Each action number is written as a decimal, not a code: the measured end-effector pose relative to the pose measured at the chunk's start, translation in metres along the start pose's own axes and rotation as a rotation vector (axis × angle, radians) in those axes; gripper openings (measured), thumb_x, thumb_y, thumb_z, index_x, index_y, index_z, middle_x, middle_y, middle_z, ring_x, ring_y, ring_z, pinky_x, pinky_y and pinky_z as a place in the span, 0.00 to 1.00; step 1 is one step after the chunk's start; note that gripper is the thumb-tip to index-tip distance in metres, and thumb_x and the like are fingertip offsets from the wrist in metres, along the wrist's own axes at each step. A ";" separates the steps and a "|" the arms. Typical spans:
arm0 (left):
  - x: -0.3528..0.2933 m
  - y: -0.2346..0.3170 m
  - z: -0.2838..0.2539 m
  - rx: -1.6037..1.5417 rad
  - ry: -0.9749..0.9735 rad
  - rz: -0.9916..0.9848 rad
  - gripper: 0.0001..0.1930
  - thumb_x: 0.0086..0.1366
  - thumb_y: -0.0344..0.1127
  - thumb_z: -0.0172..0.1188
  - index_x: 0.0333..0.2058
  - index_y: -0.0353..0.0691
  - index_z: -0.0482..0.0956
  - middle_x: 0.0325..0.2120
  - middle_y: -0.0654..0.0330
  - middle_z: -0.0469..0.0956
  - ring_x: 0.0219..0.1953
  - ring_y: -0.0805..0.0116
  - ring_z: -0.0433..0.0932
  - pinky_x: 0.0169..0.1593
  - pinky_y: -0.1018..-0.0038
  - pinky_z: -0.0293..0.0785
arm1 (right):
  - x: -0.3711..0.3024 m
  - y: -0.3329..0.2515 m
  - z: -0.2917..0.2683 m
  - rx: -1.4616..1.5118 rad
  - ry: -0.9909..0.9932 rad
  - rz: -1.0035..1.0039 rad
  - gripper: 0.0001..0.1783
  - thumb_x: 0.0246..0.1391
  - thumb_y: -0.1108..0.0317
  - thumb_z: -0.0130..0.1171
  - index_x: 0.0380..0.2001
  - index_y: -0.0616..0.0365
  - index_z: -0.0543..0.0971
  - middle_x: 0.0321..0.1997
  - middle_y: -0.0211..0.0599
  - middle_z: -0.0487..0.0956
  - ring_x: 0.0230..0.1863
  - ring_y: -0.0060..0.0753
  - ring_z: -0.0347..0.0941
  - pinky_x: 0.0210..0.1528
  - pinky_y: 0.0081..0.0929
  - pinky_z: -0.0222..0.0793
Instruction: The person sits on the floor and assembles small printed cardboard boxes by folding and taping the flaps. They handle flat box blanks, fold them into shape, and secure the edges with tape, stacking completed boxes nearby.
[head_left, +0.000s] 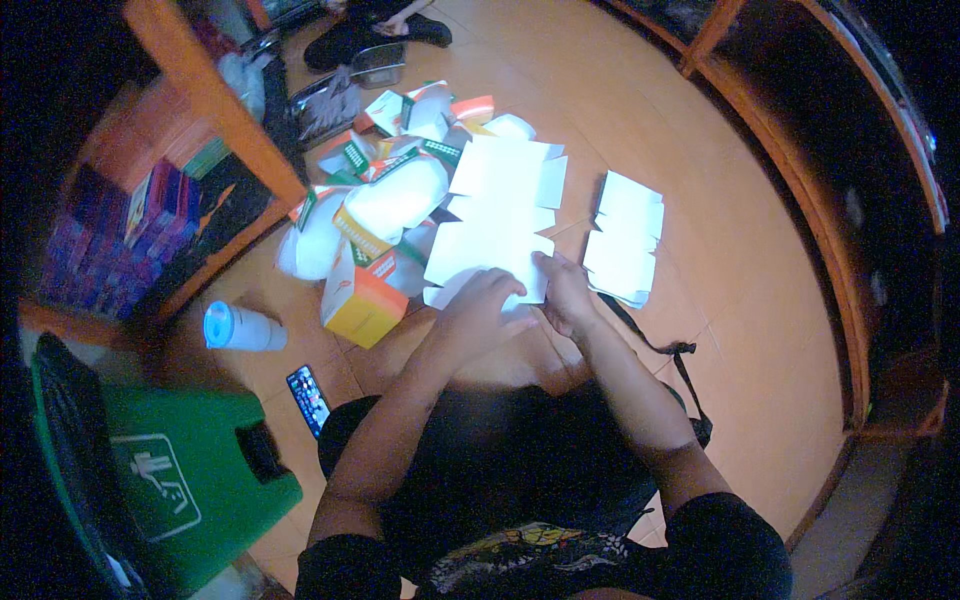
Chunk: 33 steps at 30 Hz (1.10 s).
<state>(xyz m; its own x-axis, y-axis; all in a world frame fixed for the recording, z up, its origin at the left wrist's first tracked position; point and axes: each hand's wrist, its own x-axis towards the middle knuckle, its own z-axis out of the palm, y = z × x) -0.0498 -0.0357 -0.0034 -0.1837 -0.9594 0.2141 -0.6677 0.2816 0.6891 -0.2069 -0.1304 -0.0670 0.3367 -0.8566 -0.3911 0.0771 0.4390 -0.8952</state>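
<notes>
A white carton blank (497,210), unfolded with slots and flaps along its sides, stretches away in front of me, its plain inner face up. My left hand (485,305) grips its near edge, with the fingers bent over the near flap. At the near right corner my right hand (566,293) pinches the board, thumb on top. Some of the fingertips are hidden by the board. To the right, a stack of smaller-looking white carton blanks (627,240) lies flat on the floor. Left of my work is a heap of folded cartons (395,195) in white, orange, green and yellow.
A yellow and orange carton (366,312) stands at the heap's near side. Further left are a blue-lidded tumbler (242,327), a phone (308,400) and a green bin (200,470). Wooden shelving (770,120) curves along the right. Another person's legs (375,35) show at the far end.
</notes>
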 end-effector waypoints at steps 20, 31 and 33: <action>0.010 -0.041 0.040 -0.781 0.364 -0.649 0.06 0.64 0.30 0.57 0.35 0.32 0.76 0.30 0.60 0.77 0.33 0.72 0.76 0.40 0.76 0.74 | -0.021 -0.033 0.008 -0.213 -0.070 -0.155 0.10 0.62 0.67 0.54 0.39 0.64 0.75 0.32 0.36 0.78 0.29 0.24 0.79 0.23 0.17 0.75; 0.014 -0.028 0.037 -0.845 0.451 -0.489 0.08 0.59 0.22 0.61 0.35 0.34 0.70 0.33 0.59 0.76 0.35 0.72 0.76 0.40 0.78 0.74 | -0.023 -0.044 0.002 -0.458 -0.012 -0.540 0.09 0.57 0.74 0.57 0.41 0.65 0.76 0.35 0.39 0.81 0.36 0.28 0.79 0.41 0.24 0.76; 0.013 -0.020 0.035 -0.947 0.438 -0.558 0.09 0.59 0.22 0.60 0.35 0.35 0.68 0.33 0.58 0.76 0.35 0.72 0.77 0.41 0.77 0.75 | -0.029 -0.046 0.001 -0.559 -0.023 -0.640 0.09 0.56 0.73 0.57 0.40 0.63 0.77 0.34 0.40 0.82 0.34 0.28 0.79 0.40 0.26 0.76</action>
<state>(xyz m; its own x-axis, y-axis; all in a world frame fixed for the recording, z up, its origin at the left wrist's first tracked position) -0.0637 -0.0547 -0.0386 0.3494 -0.9182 -0.1868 0.2574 -0.0976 0.9614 -0.2189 -0.1252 -0.0143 0.4059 -0.8856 0.2256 -0.2137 -0.3320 -0.9188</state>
